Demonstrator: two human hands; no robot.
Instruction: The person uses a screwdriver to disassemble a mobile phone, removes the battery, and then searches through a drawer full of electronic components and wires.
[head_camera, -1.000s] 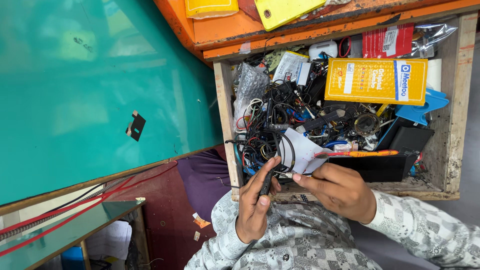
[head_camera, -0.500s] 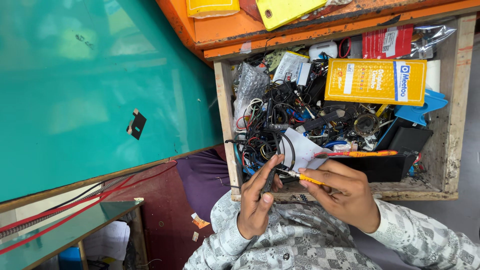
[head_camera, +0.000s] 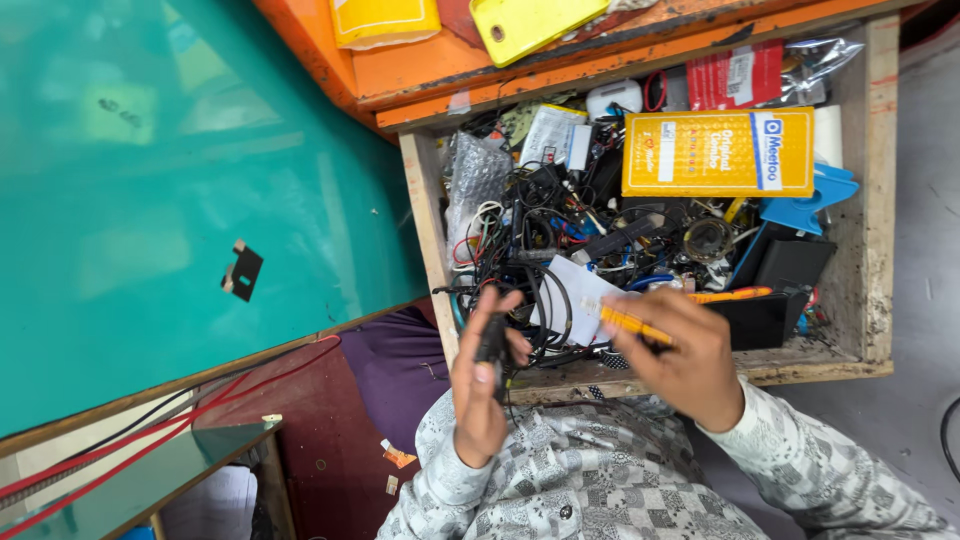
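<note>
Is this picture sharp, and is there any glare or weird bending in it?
Head view: evenly lit and mostly sharp; soft glare patches on the glossy teal tabletop; wide-lens bending at the edges; the left hand and right hand slightly soft.

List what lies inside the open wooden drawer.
The drawer holds tangled black cables, a yellow box, a blue plastic piece and a red packet. Anything beneath them is hidden.

The hands have drawn apart at the drawer's front edge. The left hand (head_camera: 482, 385) has slid leftward with the small black device (head_camera: 492, 345), off the white paper (head_camera: 578, 296). The right hand (head_camera: 682, 355) has pulled the orange-handled tool (head_camera: 628, 323) out; a second ago it was hidden under the fingers.
</note>
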